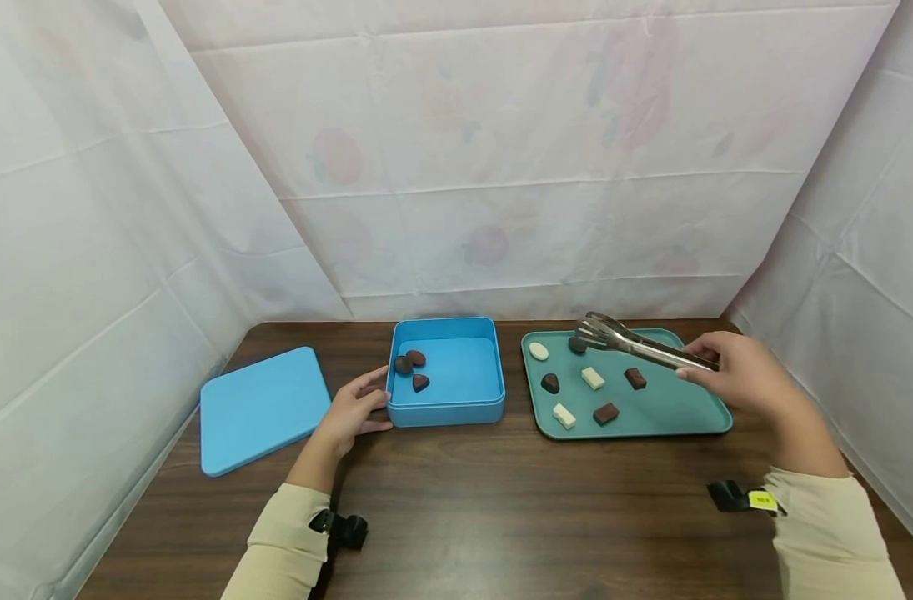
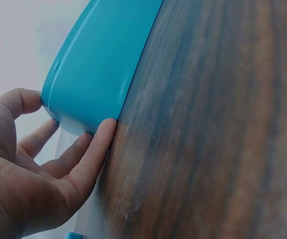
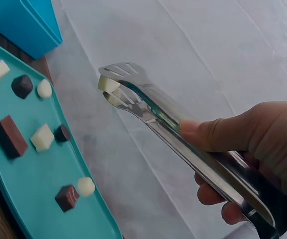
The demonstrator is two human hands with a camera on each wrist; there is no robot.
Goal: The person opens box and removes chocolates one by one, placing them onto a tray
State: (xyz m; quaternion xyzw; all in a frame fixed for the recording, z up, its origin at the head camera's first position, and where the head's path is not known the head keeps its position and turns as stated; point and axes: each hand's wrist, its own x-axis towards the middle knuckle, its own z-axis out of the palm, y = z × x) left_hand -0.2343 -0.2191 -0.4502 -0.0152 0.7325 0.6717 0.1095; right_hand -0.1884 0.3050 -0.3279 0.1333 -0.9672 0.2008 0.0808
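Observation:
My left hand [image 1: 351, 414] is at the left side of a blue box [image 1: 448, 414]. In the left wrist view its fingertips touch the box wall, fairly straight and spread, with the thumb at the rim. Three dark brown chocolates [image 1: 420, 382] lie in the box's left part. My right hand [image 1: 749, 375] grips metal tongs [image 1: 654, 350] above a green tray [image 1: 677, 408]. Between the tong tips, a pale cream chocolate [image 3: 108, 84] shows in the right wrist view. On the tray lie several white and dark chocolates, among them a dark block [image 1: 605, 413].
A light blue lid [image 1: 264, 408] lies flat on the brown wooden table [image 1: 456, 500], left of the box. White cloth [image 1: 539, 225] hangs behind the table and along both sides. The tray stands right of the box, with a narrow strip of table between them.

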